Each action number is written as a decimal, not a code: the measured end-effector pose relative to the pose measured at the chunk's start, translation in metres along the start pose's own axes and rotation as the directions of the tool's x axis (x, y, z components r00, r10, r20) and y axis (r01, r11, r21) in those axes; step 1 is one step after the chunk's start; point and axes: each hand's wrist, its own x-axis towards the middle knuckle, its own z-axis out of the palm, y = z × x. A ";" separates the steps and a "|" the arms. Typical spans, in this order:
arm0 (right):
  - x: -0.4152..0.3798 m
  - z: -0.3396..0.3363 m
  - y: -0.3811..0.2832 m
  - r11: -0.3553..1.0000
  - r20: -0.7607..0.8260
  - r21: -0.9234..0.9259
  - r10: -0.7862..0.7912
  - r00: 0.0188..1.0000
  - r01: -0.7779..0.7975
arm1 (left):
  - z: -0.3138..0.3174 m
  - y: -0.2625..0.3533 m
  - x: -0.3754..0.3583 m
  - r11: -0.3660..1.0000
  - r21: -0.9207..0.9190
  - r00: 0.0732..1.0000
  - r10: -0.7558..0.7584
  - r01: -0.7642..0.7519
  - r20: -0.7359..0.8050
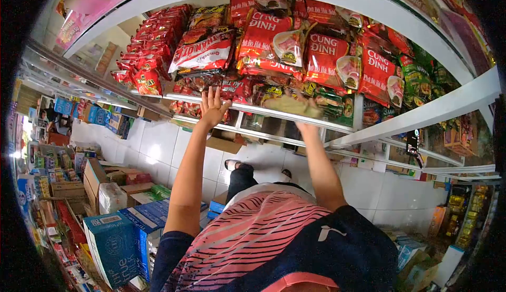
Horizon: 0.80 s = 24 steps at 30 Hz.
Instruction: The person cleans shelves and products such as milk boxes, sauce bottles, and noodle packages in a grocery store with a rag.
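My left hand (213, 107) has its fingers spread and rests at the front edge of the white shelf (253, 110), holding nothing, just below dark red noodle packets. My right hand (308, 117) is blurred at the same shelf edge, with a yellowish-green cloth (292, 105) in it. The cloth lies against the shelf front, beneath the red Cung Dinh packets (270, 41) and beside green packets (337, 107). A red and white packet (204, 49) lies above my left hand. The fingertips of my right hand are partly hidden by the cloth.
Small red packets (153, 49) are stacked at the shelf's left. A white frame post (427, 105) slants across the right, near a hanging phone (412, 142). Blue cartons (113, 247) and an open cardboard box (92, 184) stand on the floor at the lower left.
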 end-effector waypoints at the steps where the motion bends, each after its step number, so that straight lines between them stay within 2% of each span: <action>1: 0.009 -0.010 0.007 0.920 -0.046 -0.391 -0.050 0.998 0.028 | 0.000 0.001 -0.002 1.000 0.006 1.000 -0.004 0.004 0.012; 2: 0.010 -0.016 0.012 0.920 -0.046 -0.391 -0.044 0.998 0.023 | -0.002 0.001 -0.001 1.000 0.014 1.000 -0.008 0.008 0.017; 4: 0.012 -0.026 0.023 0.972 -0.098 -0.205 -0.133 0.986 0.111 | -0.002 0.001 -0.001 1.000 0.022 1.000 0.000 0.000 0.008; 5: 0.014 -0.031 0.028 0.946 -0.082 -0.307 -0.139 0.987 0.108 | -0.003 0.002 -0.001 1.000 0.027 1.000 -0.008 0.008 0.012; 6: 0.018 -0.028 0.040 0.945 -0.082 -0.307 -0.140 0.987 0.109 | -0.003 0.000 -0.001 1.000 0.026 1.000 -0.008 0.008 0.013; 8: 0.021 -0.020 0.058 0.921 -0.205 -0.389 -0.077 0.976 -0.009 | -0.001 -0.001 0.000 1.000 0.006 1.000 0.010 -0.011 0.012; 9: 0.022 -0.023 0.059 0.882 -0.168 -0.437 0.112 0.979 -0.176 | 0.001 0.001 0.000 1.000 0.003 1.000 0.009 -0.009 0.017; 10: 0.023 -0.028 0.062 0.809 -0.140 -0.486 0.302 0.943 -0.331 | 0.001 0.001 0.000 1.000 0.002 1.000 0.007 -0.007 0.018; 11: 0.022 -0.036 0.067 0.843 -0.216 -0.399 0.295 0.931 -0.360 | -0.002 0.002 -0.001 1.000 0.004 1.000 0.005 -0.005 0.018; 12: 0.021 -0.019 0.088 0.811 -0.507 -0.442 0.128 0.852 -0.384 | -0.005 0.004 -0.003 1.000 0.006 1.000 0.004 -0.004 0.016; 13: 0.022 -0.041 0.071 0.659 -0.323 -0.592 0.334 0.885 -0.465 | -0.008 0.008 -0.005 1.000 -0.016 1.000 -0.006 0.006 0.021; 14: 0.025 -0.059 0.056 0.483 -0.156 -0.742 0.550 0.820 -0.466 | -0.006 0.004 -0.002 1.000 -0.013 1.000 -0.005 0.005 0.014; 15: 0.028 -0.056 0.060 0.481 -0.154 -0.742 0.556 0.817 -0.467 | -0.001 0.000 0.002 0.999 0.037 1.000 0.011 -0.012 0.019; 16: 0.030 -0.052 0.063 0.620 -0.263 -0.671 0.313 0.913 -0.406 | 0.004 -0.006 0.004 0.996 0.087 0.999 0.025 -0.027 0.027; 17: 0.030 -0.050 0.063 0.735 -0.386 -0.609 0.055 0.921 -0.300 | -0.003 0.004 -0.004 1.000 -0.011 1.000 -0.005 0.005 -0.008; 18: 0.030 -0.047 0.058 0.733 -0.389 -0.609 0.056 0.920 -0.302 | -0.005 0.005 -0.006 1.000 -0.013 1.000 -0.007 0.007 -0.009; 20: 0.028 -0.033 0.038 0.761 -0.328 -0.636 -0.116 0.938 -0.128 | -0.007 0.009 -0.007 1.000 -0.013 1.000 -0.015 0.015 -0.006; 22: 0.021 -0.012 0.012 0.835 -0.283 -0.543 -0.077 0.956 -0.093 | -0.006 0.008 -0.005 1.000 -0.006 1.000 -0.013 0.013 -0.009; 23: 0.015 -0.006 -0.011 0.522 -0.023 -0.849 -0.187 0.982 0.079 | -0.005 0.008 -0.005 1.000 0.006 1.000 -0.015 0.015 -0.013; 24: 0.008 0.000 -0.036 0.111 0.257 -0.954 -0.170 0.951 0.278 | -0.005 0.009 -0.006 1.000 0.002 1.000 -0.017 0.017 -0.013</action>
